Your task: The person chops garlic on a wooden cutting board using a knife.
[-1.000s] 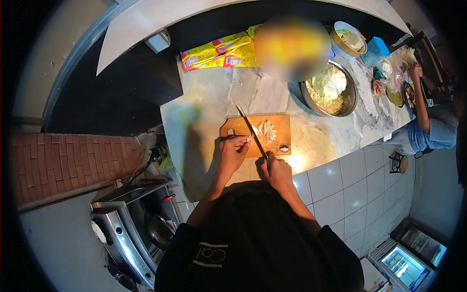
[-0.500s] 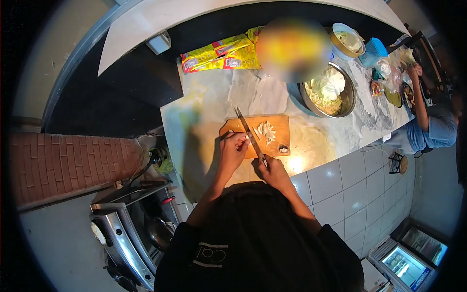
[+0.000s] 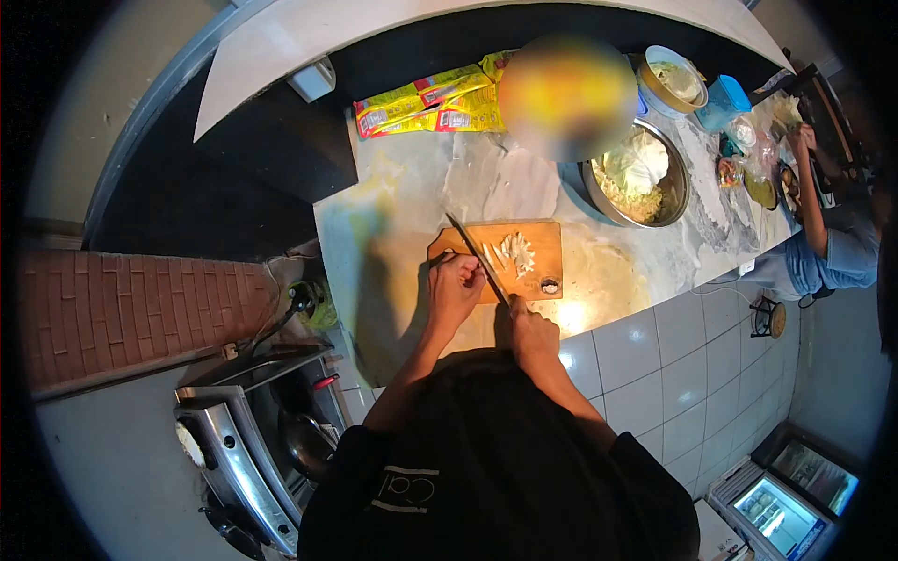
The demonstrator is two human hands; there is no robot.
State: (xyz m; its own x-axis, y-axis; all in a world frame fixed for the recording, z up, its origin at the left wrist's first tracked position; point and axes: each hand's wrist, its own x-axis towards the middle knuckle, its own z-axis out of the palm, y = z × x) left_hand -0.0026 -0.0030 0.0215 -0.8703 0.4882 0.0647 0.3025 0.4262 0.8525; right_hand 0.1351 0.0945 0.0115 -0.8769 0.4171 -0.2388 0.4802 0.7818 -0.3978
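My right hand (image 3: 533,332) is wrapped round the handle of a knife (image 3: 477,247), whose long blade slants across a wooden cutting board (image 3: 543,236). On the board's left side, close by the blade, my left hand (image 3: 456,283) has its fingers curled and closed. What they press on is hidden. Pale, thin cut pieces (image 3: 517,254) lie in a loose pile to the right of the blade. A few slivers sit between that pile and the knife. The board has a round hole (image 3: 550,285) near its right front corner.
A steel bowl (image 3: 684,194) with cabbage (image 3: 639,164) stands behind the board, right. Yellow packets (image 3: 430,101) and a blurred yellow shape line the back. Beyond are another bowl (image 3: 700,86) and a blue-lidded container (image 3: 722,101). A co-worker (image 3: 823,243) stands far right.
The knife blade has shifted its slant slightly, and my right hand has turned with it. Slivers now show separately between the blade and the pile. My left hand stays in nearly the same place.
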